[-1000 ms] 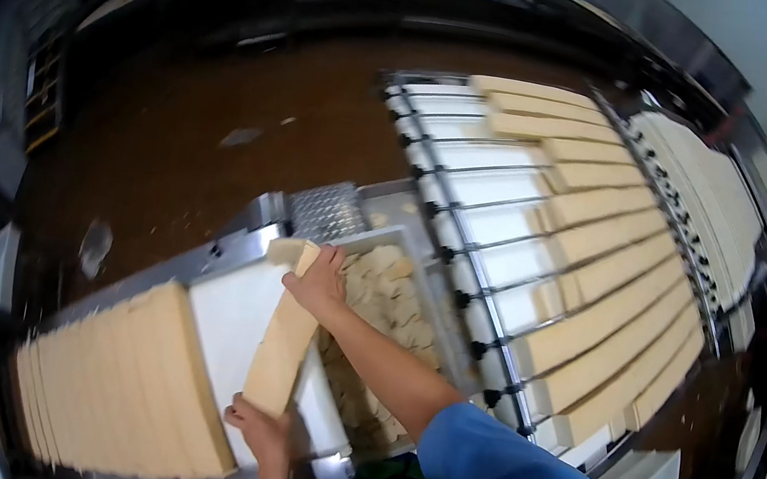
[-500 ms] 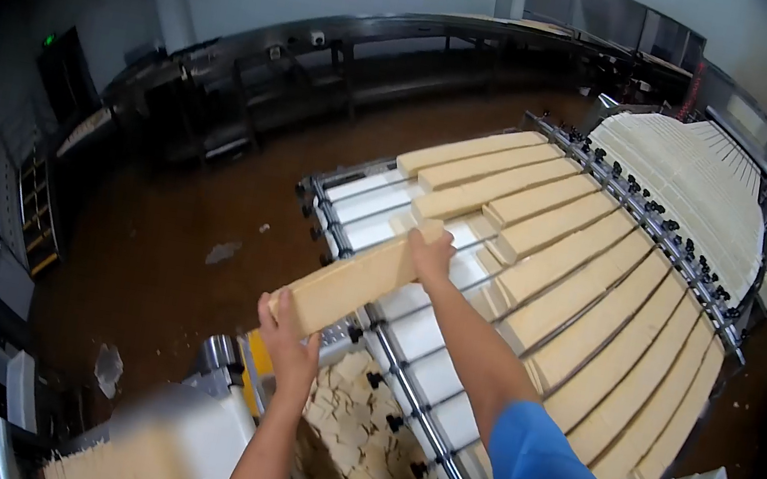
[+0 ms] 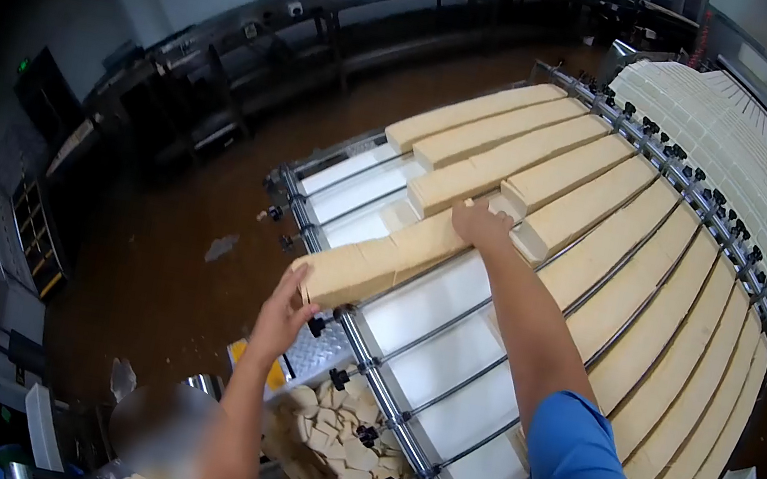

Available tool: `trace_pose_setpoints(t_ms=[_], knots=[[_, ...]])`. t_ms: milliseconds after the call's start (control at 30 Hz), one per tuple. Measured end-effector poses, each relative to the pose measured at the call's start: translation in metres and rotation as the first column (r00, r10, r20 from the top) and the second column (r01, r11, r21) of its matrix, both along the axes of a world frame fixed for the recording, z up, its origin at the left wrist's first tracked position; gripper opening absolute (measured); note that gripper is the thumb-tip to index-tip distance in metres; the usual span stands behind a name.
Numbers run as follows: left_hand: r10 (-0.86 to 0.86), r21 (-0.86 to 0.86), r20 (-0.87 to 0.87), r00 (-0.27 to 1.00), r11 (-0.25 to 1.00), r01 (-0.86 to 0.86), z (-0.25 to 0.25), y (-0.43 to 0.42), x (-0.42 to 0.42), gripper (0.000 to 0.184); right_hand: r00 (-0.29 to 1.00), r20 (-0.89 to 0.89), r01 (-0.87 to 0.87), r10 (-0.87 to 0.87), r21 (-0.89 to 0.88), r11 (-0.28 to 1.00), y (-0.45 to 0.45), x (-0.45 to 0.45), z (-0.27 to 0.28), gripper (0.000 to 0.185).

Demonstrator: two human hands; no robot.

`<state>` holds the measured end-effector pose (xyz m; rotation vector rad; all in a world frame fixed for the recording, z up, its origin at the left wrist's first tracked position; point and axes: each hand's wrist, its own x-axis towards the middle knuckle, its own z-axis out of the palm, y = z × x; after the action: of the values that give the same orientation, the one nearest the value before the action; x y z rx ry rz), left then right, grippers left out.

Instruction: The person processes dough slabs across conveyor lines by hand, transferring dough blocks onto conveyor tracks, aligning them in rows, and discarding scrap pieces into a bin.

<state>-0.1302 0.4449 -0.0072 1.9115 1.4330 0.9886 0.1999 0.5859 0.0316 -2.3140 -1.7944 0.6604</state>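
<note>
Slab point(image 3: 381, 265) btwn L hand point(image 3: 283, 312), R hand point(image 3: 483, 224).

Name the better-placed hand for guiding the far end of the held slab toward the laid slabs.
Right, I'd judge: the right hand holds the far end of the held slab, close to the laid slabs. The left hand is at its near end, out by the metal rail, better placed for steadying.
</note>
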Motion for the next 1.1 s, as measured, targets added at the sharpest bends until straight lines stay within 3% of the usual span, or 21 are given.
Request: trace_pose_setpoints(t_ms=[67,133,233,267,333,367,500,567,633,667,700,767,833,900,933,1000,1033,1100], knots=[[0.022,-0.03,-0.005,1.0,0.999,-0.022,-0.001,0.007,0.003,0.065,1.0,0.0,-0.009,0.009,-0.07,0.998,0.003,-0.001,-0.001,0.056],[0.004,-0.048,-0.021,1.0,0.999,-0.005,-0.003,0.013,0.014,0.065,0.987,-0.031,0.159,-0.158,0.011,0.987,0.009,0.001,-0.006,0.06],[-0.111,-0.096,0.033,0.993,0.989,0.114,-0.007,0.025,0.041,0.062,0.975,0.118,0.167,-0.186,0.153,0.974,0.004,-0.009,-0.021,0.066],[-0.119,-0.06,-0.018,0.993,0.991,0.118,-0.021,0.035,0.048,0.061,0.988,0.096,0.106,-0.122,0.151,0.983,-0.001,-0.016,-0.021,0.071],[0.0,-0.044,-0.069,0.998,0.999,-0.004,-0.028,0.042,0.072,0.058,0.995,0.085,0.039,-0.055,0.176,0.984,-0.019,-0.035,-0.023,0.073],[0.141,-0.057,-0.061,0.988,0.988,-0.144,-0.019,0.034,0.082,0.056,0.998,0.061,0.006,-0.018,0.192,0.981,-0.029,-0.044,-0.025,0.075],[0.41,0.195,0.102,0.907,0.885,-0.422,-0.007,-0.044,0.074,0.061,0.977,0.086,-0.214,0.198,0.269,0.939,-0.083,-0.078,-0.021,0.073],[0.54,0.159,0.112,0.834,0.819,-0.551,-0.001,-0.119,0.055,0.065,0.933,0.096,-0.359,0.348,0.349,0.866,-0.122,-0.099,-0.035,0.069],[0.637,0.078,-0.129,0.76,0.771,-0.632,-0.001,-0.206,0.035,0.068,0.857,0.079,-0.504,0.509,0.339,0.794,-0.172,-0.128,-0.03,0.067],[0.667,-0.028,-0.018,0.745,0.744,-0.668,-0.011,-0.251,0.023,0.071,0.814,0.081,-0.562,0.575,0.36,0.745,-0.196,-0.144,-0.03,0.066],[0.724,-0.083,0.014,0.689,0.688,-0.721,-0.017,-0.297,0.011,0.071,0.772,0.066,-0.612,0.632,0.345,0.712,-0.22,-0.163,-0.034,0.066],[0.834,-0.05,-0.18,0.521,0.521,-0.852,-0.036,-0.388,-0.005,0.073,0.677,0.007,-0.701,0.736,0.314,0.641,-0.262,-0.198,-0.035,0.066],[0.827,-0.016,-0.494,0.269,0.301,-0.953,-0.034,-0.467,-0.016,0.078,0.608,-0.005,-0.769,0.794,0.242,0.591,-0.302,-0.238,-0.038,0.066],[0.824,-0.009,-0.56,0.089,0.101,-0.995,-0.028,-0.529,-0.024,0.085,0.491,-0.094,-0.845,0.866,0.192,0.5,-0.339,-0.28,-0.043,0.068],[0.829,-0.003,-0.553,0.076,0.089,-0.996,-0.027,-0.552,-0.025,0.085,0.459,-0.074,-0.874,0.886,0.141,0.464,-0.356,-0.303,-0.041,0.069],[0.823,-0.096,-0.568,0.001,-0.065,-0.993,-0.031,-0.588,-0.031,0.09,0.403,0.04,-0.913,0.914,0.091,0.399,-0.385,-0.352,-0.051,0.072],[0.826,-0.096,-0.563,0.001,-0.064,-0.993,-0.036,-0.597,-0.033,0.09,0.404,0.045,-0.912,0.914,0.094,0.398,-0.396,-0.372,-0.06,0.072],[0.933,-0.238,-0.358,0.033,-0.057,-0.969,-0.045,-0.606,-0.038,0.092,0.368,-0.017,-0.922,0.93,0.122,0.367,-0.42,-0.413,-0.064,0.07]])
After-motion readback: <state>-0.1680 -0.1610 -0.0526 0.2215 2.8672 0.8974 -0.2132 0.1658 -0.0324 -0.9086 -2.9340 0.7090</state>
